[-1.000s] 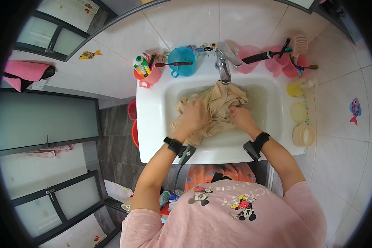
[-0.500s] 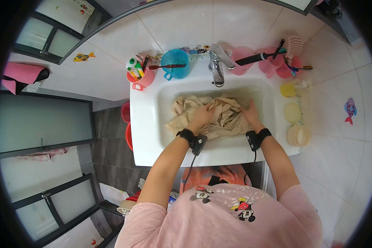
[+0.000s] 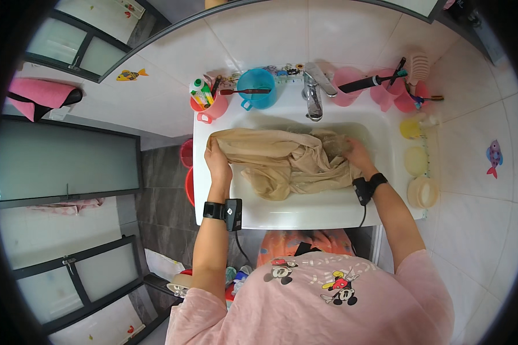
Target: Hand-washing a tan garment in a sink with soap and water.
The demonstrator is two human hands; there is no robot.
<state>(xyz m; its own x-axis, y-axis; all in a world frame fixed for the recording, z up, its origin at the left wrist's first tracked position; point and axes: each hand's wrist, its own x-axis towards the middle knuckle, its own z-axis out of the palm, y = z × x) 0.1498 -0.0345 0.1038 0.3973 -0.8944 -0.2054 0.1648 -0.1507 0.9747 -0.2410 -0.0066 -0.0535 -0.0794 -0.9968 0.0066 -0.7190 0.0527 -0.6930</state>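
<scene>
A wet beige cloth (image 3: 273, 146) lies bunched in the white sink (image 3: 293, 216), with one part stretched out toward the left rim. My left hand (image 3: 217, 163) grips the end of that stretched part, lifted above the sink's left edge. At the right side of the bundle, my right hand (image 3: 359, 156) holds a gathered part of the cloth down in the water; its fingertips are partly hidden by folds. Cloudy water shows around the cloth. Behind it stands the chrome faucet (image 3: 313, 102). Whether the cloth is a garment, I cannot tell.
Along the back ledge stand a pink cup (image 3: 213, 107) with a tube, a blue cup (image 3: 258, 95) with a red-brown toothbrush across it, and several pink cups on the right. Yellowish containers (image 3: 421, 192) line the right rim. A red basin (image 3: 190, 187) sits left of the sink.
My left hand has moved from the middle of the bundle to the sink's left rim, drawing one end of the cloth out with it. My right hand stays at the right side.
</scene>
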